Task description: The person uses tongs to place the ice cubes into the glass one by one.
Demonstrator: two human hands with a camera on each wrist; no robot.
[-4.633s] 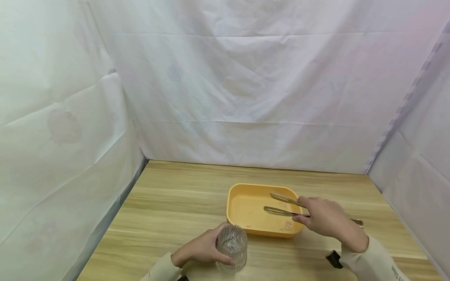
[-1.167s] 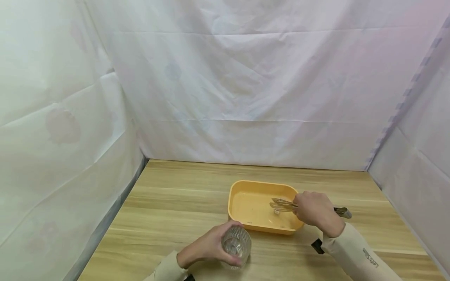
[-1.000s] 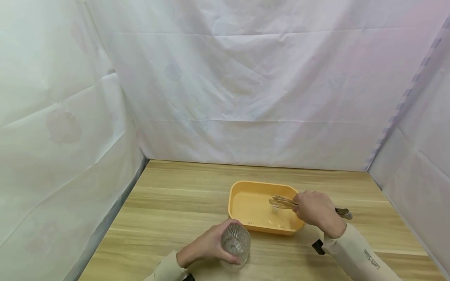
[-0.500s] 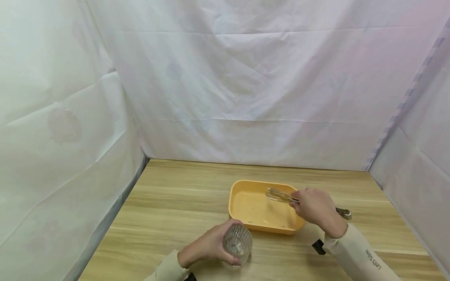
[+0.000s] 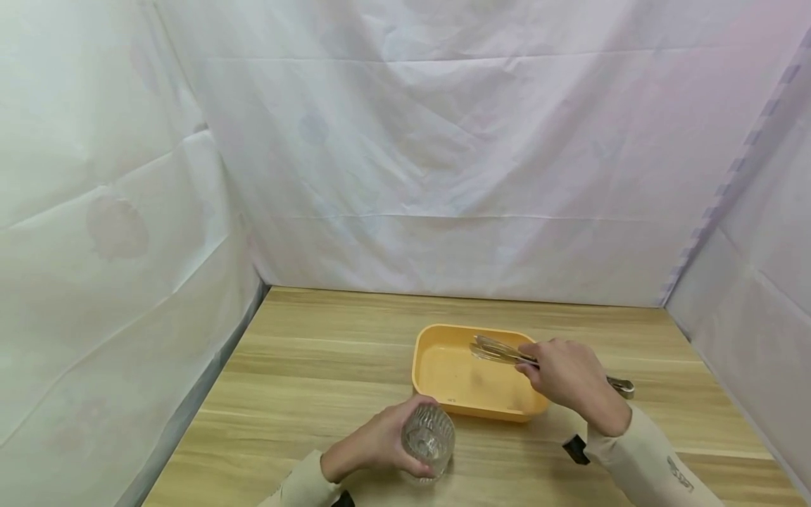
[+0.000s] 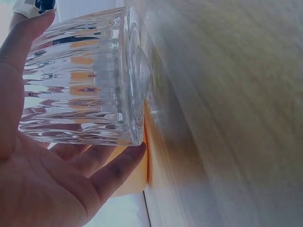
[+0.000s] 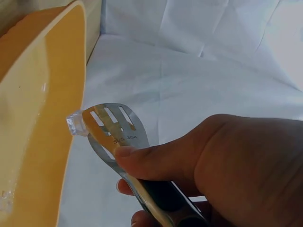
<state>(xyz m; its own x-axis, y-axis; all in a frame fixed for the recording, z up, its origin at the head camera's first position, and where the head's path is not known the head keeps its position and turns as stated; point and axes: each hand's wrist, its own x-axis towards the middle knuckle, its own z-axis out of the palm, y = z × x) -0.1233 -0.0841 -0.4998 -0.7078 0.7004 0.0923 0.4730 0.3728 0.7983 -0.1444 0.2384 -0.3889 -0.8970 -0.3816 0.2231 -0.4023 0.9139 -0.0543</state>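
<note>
My left hand (image 5: 386, 440) holds a clear ribbed drinking glass (image 5: 428, 442) near the table's front, thumb on one side and fingers on the other. In the left wrist view the glass (image 6: 80, 80) lies sideways to the camera, its base close to the tabletop. My right hand (image 5: 566, 377) grips metal serving tongs (image 5: 497, 351) with slotted tips, above the yellow tray (image 5: 443, 366). At the tongs' tips, the right wrist view shows a clear cube (image 7: 76, 124), apparently ice, pinched between them. In the head view that cube is hard to make out.
Small clear bits (image 7: 5, 201) lie on the tray floor in the right wrist view. The wooden table (image 5: 304, 366) reaches back to white cloth curtains (image 5: 443, 176), which also hang at both sides. The glass stands close to the tray's front left corner.
Earlier the tongs were spread over the tray; they then closed on a clear piece low inside it. Since then they have risen and shifted slightly left. The glass has barely moved.
</note>
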